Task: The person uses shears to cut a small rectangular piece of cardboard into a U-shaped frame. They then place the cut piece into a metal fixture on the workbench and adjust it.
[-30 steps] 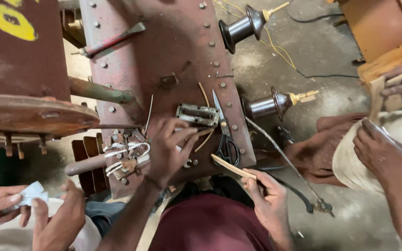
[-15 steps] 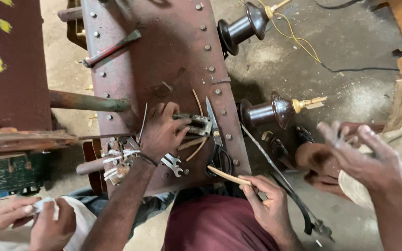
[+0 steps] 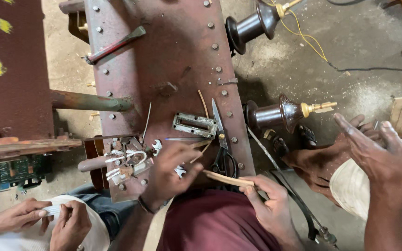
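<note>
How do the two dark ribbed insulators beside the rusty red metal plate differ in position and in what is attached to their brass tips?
The upper insulator sits near the top edge of the picture, while the lower insulator lies further down, near the scissors. A yellow wire runs from the upper insulator's brass tip; the lower insulator's tip shows none. Both are dark brown, ribbed, brass-tipped and point right from the plate.

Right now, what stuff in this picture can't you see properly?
- Head view: the wrench is mostly covered by the left hand, so its full shape is hidden.
- Head view: the wooden stick has its far end buried in the right hand.
- Head view: the scissors handles sit in shadow near the stick.
- Head view: the co-worker's white piece is tiny and pinched between fingers.
</note>
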